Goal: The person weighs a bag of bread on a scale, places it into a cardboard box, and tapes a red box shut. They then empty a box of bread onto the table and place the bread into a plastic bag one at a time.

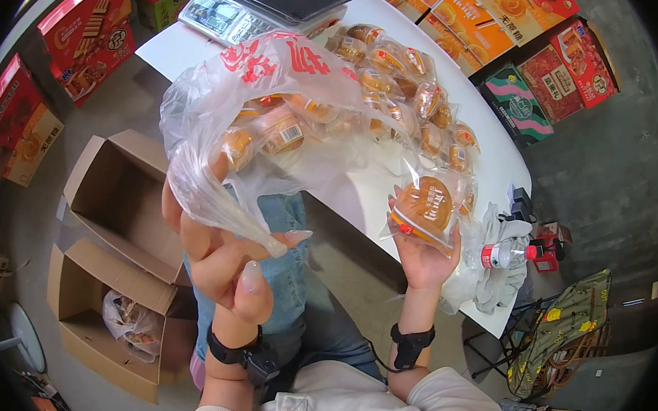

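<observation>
My left hand (228, 252) grips the edge of a clear plastic bag (198, 115) with red print, its fingers wrapped in the film. Through the bag's mouth several wrapped buns (284, 128) show, one with a barcode label. On the right, my right hand (425, 252) holds a single round bun (425, 204) in a clear wrapper with white print, its fingers around the lower side. More wrapped buns (432, 139) lie piled on the white table (486, 139) behind the bag.
A scale (252, 14) stands at the table's back. At the right end are a red-capped bottle (503, 254) and crumpled plastic bags (494, 293). Open cardboard boxes (109, 261) sit on the floor at left; a folding chair (559, 334) is lower right. Gift boxes (88, 43) stand around.
</observation>
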`<state>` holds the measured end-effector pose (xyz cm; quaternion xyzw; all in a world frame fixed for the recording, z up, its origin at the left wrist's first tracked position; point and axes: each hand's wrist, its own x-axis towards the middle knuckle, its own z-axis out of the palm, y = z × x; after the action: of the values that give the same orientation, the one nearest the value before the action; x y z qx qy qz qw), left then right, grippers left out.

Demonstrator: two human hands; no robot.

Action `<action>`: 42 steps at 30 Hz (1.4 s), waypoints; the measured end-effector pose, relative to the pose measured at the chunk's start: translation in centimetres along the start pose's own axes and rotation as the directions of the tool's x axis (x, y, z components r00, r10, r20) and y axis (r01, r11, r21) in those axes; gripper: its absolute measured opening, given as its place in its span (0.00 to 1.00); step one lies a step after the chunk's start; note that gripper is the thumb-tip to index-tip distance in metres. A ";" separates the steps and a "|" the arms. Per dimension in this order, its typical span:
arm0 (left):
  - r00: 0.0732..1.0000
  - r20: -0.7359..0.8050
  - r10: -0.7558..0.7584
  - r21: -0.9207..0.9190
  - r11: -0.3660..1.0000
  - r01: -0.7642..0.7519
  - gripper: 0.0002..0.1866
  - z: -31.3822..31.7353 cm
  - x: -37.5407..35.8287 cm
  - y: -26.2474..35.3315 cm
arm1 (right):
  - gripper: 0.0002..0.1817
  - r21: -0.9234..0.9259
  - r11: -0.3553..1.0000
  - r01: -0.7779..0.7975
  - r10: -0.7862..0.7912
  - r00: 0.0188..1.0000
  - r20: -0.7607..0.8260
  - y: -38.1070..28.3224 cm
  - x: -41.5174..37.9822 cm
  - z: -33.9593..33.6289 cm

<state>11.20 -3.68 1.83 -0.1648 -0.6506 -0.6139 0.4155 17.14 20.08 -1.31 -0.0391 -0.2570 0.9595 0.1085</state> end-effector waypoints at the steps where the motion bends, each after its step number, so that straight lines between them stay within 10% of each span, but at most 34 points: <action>1: 1.000 -0.009 0.016 -0.039 0.999 -0.016 0.18 0.2 -0.1 -0.3 | 0.41 -0.013 1.000 0.006 -0.005 1.000 0.001 0.0 0.0 0.0; 24: 0.997 -0.034 0.071 0.042 0.997 -0.069 0.20 0.2 1.3 0.2 | 0.41 0.014 1.000 -0.023 0.023 1.000 0.002 0.5 0.0 -0.1; 26: 0.991 0.118 0.055 0.204 0.976 -0.079 0.35 -0.5 2.5 1.3 | 0.41 0.001 0.999 -0.043 0.043 0.999 0.015 0.6 0.0 -0.3; 33: 0.963 0.210 -0.168 0.330 0.939 0.092 0.16 -1.0 4.4 4.1 | 0.41 -0.098 0.992 -0.082 0.083 0.997 0.004 1.4 -0.1 -0.8; 42: 0.977 0.132 -0.167 -0.082 0.981 0.178 0.14 -1.2 3.7 1.9 | 0.43 -0.165 0.980 -0.110 0.109 0.994 -0.014 2.0 0.2 -1.2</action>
<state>10.80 -5.55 5.69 -0.1648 -0.6576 -0.6660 0.3112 16.78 19.05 -3.35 -0.0644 -0.3328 0.9393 0.0525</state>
